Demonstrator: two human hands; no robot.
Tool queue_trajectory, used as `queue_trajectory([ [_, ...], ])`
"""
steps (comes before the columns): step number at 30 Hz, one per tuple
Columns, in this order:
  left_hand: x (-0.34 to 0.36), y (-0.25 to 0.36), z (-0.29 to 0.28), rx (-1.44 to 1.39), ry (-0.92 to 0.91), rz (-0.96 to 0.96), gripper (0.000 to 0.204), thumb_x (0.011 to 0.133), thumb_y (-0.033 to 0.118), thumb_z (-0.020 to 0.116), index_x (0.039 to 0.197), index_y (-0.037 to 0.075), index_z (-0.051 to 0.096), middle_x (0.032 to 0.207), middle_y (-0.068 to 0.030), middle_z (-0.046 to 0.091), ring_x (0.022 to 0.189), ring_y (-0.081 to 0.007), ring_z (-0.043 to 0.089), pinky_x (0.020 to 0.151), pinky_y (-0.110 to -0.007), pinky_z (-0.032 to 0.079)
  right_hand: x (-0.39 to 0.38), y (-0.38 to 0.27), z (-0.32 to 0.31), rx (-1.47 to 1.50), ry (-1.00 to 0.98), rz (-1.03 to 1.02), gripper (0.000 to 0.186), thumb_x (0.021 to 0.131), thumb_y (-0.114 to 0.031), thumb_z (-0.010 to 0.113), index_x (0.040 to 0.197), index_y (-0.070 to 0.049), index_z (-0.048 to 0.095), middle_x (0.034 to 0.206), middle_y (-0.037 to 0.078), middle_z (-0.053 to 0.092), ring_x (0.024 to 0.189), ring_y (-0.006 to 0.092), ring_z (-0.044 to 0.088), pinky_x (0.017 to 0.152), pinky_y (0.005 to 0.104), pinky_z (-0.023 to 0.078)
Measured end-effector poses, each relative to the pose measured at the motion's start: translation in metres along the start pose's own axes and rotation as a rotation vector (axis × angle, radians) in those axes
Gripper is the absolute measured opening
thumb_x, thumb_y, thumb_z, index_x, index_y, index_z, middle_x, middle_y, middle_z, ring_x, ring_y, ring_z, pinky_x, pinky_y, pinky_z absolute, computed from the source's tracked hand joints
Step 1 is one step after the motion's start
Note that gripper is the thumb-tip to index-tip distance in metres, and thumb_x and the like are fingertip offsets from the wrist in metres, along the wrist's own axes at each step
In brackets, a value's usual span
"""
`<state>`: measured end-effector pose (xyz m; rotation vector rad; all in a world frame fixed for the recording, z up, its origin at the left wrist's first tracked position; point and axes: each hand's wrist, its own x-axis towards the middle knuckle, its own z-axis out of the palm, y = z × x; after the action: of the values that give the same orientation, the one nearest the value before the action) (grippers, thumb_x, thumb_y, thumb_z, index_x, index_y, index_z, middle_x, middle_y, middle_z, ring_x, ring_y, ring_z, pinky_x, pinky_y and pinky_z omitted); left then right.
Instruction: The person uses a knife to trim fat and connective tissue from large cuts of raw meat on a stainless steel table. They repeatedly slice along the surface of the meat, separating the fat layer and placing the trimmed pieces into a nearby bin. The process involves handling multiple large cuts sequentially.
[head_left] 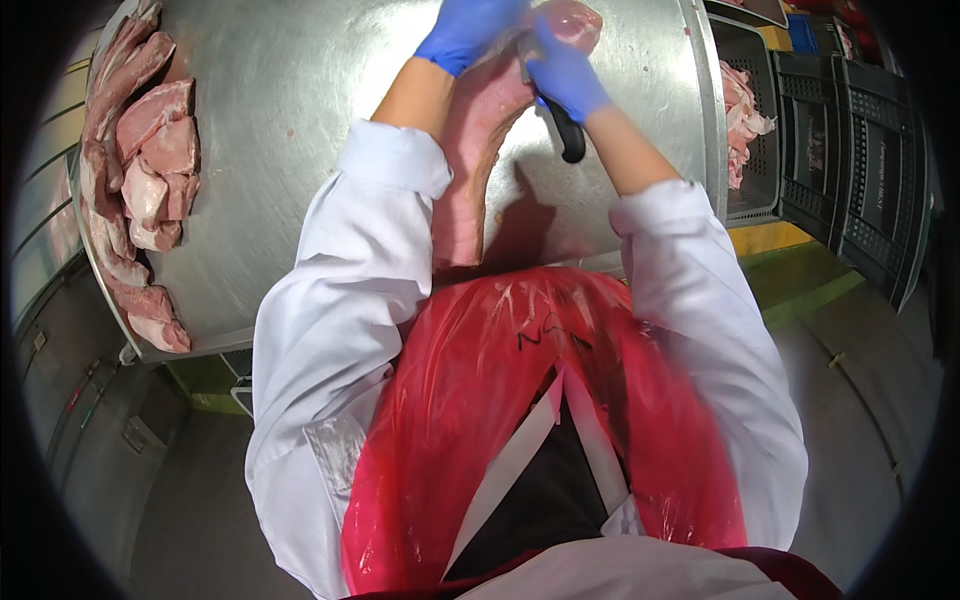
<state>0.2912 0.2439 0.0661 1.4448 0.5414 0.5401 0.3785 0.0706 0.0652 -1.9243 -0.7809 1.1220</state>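
A long, curved slab of pink meat (460, 200) lies on the steel table (280, 150), between my forearms. At its upper part is my left hand (465, 30), blue-gloved, its fingers smeared by motion and partly out of frame. My right hand (565, 75), also blue-gloved, is closed on a knife with a black handle (570, 135), the handle's end sticking out below the fingers. The blade is mostly hidden at the meat.
Meat pieces (155, 160) line the table's left edge. Right of the table, a dark perforated crate (760, 195) holds meat trimmings (740, 115), beside more black crates (850, 170). The table's front edge runs along my red plastic apron (530, 320).
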Motion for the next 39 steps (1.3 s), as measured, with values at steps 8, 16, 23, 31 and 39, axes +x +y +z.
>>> queue_trajectory([
  [8, -0.005, -0.008, 0.015, 0.942, -0.19, -0.31, 0.059, 0.083, 0.049, 0.064, 0.115, -0.001, 0.069, 0.117, -0.0238, 0.069, 0.11, -0.0362, 0.067, 0.093, -0.042, 0.051, -0.079, -0.006, -0.045, 0.011, 0.261, 0.148, 0.074, 0.098, -0.021, 0.057, 0.162, -0.017, 0.02, 0.081, 0.005, 0.06, 0.058, 0.011, 0.054, 0.049, 0.0275, 0.05],
  [16, -0.003, -0.041, -0.025, 0.368, -0.079, -0.476, 0.024, 0.085, 0.018, 0.063, 0.095, -0.003, 0.072, 0.081, -0.007, 0.067, 0.072, -0.0148, 0.059, 0.065, -0.031, 0.046, -0.031, -0.004, -0.014, 0.151, 0.18, 0.069, 0.07, 0.1, -0.02, 0.054, 0.161, -0.023, 0.02, 0.079, 0.014, 0.066, 0.053, 0.0163, 0.061, 0.051, 0.0324, 0.054],
  [23, -0.01, -0.014, 0.004, 0.296, -0.138, -0.229, 0.019, 0.088, 0.012, 0.056, 0.088, 0.0, 0.07, 0.078, -0.0056, 0.066, 0.071, -0.0134, 0.059, 0.067, -0.03, 0.048, 0.021, -0.029, 0.002, -0.18, 0.016, 0.017, 0.069, 0.099, -0.022, 0.05, 0.161, -0.015, 0.02, 0.08, 0.02, 0.068, 0.054, 0.0247, 0.064, 0.052, 0.0368, 0.055],
  [31, -0.03, 0.025, -0.016, 0.291, -0.199, -0.186, 0.022, 0.086, 0.007, 0.05, 0.094, -0.001, 0.068, 0.081, -0.0083, 0.068, 0.075, -0.0141, 0.06, 0.072, -0.029, 0.048, -0.044, -0.039, 0.0, -0.231, -0.096, -0.077, 0.069, 0.097, -0.02, 0.051, 0.159, -0.01, 0.023, 0.075, 0.015, 0.067, 0.057, 0.0228, 0.064, 0.053, 0.0362, 0.055],
  [39, -0.055, 0.024, -0.071, 0.536, 0.024, 0.427, 0.016, 0.089, 0.006, 0.057, 0.09, 0.0, 0.072, 0.078, -0.003, 0.064, 0.069, -0.0114, 0.055, 0.063, -0.03, 0.048, -0.139, -0.056, 0.014, -0.197, -0.359, 0.222, 0.071, 0.094, -0.015, 0.054, 0.16, -0.023, 0.027, 0.076, 0.017, 0.067, 0.055, 0.0221, 0.061, 0.059, 0.0375, 0.055],
])
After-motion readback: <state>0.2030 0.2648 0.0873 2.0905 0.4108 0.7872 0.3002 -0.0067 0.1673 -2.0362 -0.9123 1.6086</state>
